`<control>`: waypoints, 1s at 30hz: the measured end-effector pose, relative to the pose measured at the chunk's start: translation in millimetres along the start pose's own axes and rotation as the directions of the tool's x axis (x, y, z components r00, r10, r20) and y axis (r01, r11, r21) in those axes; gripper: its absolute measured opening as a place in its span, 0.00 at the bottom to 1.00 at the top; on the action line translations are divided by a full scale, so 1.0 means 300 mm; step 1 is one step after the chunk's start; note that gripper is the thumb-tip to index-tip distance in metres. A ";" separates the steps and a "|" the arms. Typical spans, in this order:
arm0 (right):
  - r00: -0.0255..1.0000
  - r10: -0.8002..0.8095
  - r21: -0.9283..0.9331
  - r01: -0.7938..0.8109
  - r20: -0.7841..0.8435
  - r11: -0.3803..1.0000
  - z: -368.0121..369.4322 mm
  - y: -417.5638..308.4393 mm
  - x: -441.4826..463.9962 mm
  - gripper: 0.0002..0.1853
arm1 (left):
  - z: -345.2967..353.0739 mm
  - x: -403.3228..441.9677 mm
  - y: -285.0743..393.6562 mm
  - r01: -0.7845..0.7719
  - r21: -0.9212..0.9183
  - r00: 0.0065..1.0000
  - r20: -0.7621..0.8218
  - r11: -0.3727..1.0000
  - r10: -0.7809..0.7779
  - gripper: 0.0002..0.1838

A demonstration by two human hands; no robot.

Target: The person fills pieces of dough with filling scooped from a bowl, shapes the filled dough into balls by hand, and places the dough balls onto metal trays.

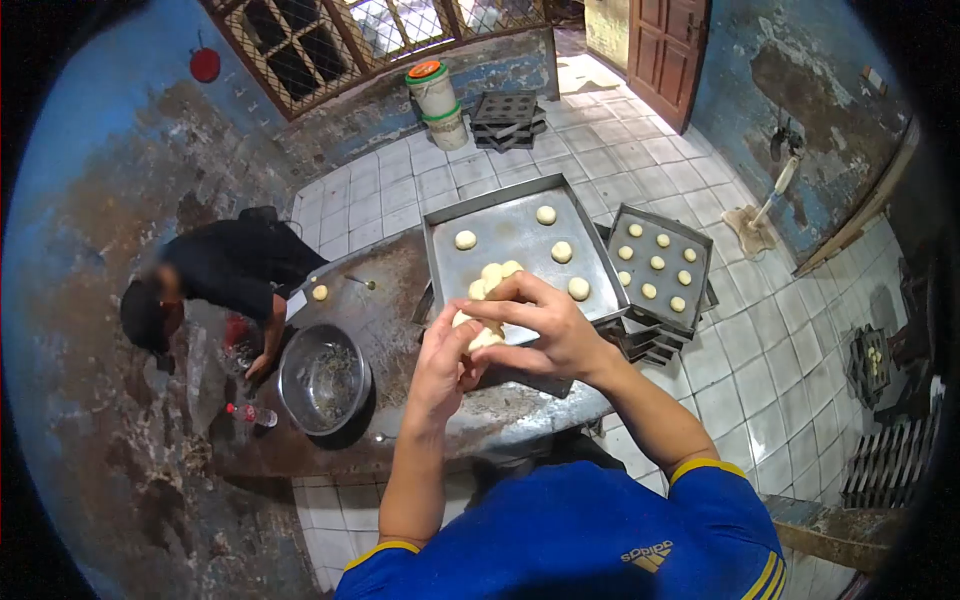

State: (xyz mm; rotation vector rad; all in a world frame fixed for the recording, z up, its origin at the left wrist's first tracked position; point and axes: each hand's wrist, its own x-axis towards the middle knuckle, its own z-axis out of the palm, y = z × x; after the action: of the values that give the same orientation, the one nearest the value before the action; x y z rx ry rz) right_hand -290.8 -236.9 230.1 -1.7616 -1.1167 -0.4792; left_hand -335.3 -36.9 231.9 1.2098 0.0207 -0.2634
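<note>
Between my two hands is a pale piece of dough (487, 338), partly covered by my fingers. My left hand (440, 358) curls around its left side with the thumb against it. From the right, my right hand (552, 328) presses it with bent fingers. Just beyond my fingers, a cluster of dough balls (494, 274) lies in a large metal tray (505, 212). Several single dough balls (561, 252) sit spaced apart in that tray. My hands hide the tray's near left part.
A metal bowl (325, 380), a plastic bottle (252, 414) and a small dough ball (320, 293) are on the worn table (385, 290). Another person (225, 262) leans at the left. Stacked trays (660, 262) stand right; buckets (437, 100) stand by the far wall.
</note>
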 end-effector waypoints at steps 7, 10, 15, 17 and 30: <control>0.769 0.629 0.794 -0.449 0.109 0.411 0.311 -0.210 0.076 0.13 | -0.175 -0.269 0.123 -0.370 0.097 0.915 -0.137 0.924 0.380 0.30; 0.738 0.577 0.902 -0.432 0.350 0.005 0.452 -0.288 0.055 0.15 | -0.315 -0.340 0.145 -0.517 0.392 0.792 -0.120 0.761 0.599 0.25; 0.817 0.465 0.939 -0.318 0.341 -0.131 0.697 -0.461 0.063 0.25 | -0.336 -0.446 0.230 -0.645 0.110 0.764 0.067 0.756 0.642 0.18; 0.817 0.574 0.944 -0.227 0.051 0.238 0.770 -0.502 0.077 0.25 | -0.352 -0.482 0.206 -0.615 0.023 0.785 0.115 0.788 0.609 0.16; 0.915 0.392 0.704 -0.217 -0.094 0.677 0.793 -0.549 0.084 0.20 | -0.429 -0.572 0.182 -0.717 0.080 0.696 0.142 0.692 0.704 0.31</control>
State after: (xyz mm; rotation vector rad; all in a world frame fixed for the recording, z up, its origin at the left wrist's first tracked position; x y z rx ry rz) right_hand -455.2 2.3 222.9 -1.1495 -0.6655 -0.0359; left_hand -474.1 132.5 263.0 1.2437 -0.5641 0.3758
